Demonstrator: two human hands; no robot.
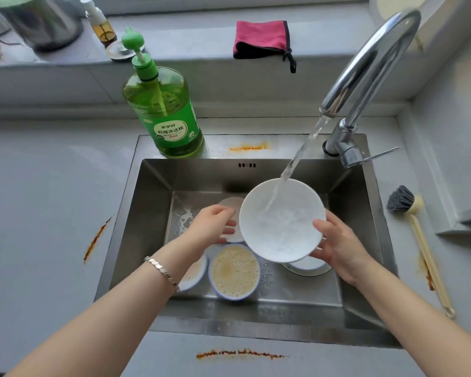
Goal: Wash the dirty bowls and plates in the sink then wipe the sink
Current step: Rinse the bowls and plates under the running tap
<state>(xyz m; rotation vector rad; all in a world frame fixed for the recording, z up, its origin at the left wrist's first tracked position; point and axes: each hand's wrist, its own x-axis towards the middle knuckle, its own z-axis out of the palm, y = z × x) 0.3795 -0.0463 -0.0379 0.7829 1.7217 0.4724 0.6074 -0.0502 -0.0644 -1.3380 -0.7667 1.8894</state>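
My right hand holds a white plate by its right rim, tilted toward me over the steel sink. Water from the tap runs onto the plate's face. My left hand hovers just left of the plate with loosely spread fingers, holding nothing. On the sink floor lie a bowl of foamy yellowish water, a second bowl partly under my left wrist, a white dish behind my left hand, and another dish under the plate.
A green dish-soap bottle stands on the sink's back rim. A pink cloth lies on the window ledge. A dish brush lies on the counter at right. Orange stains mark the counter and back rim.
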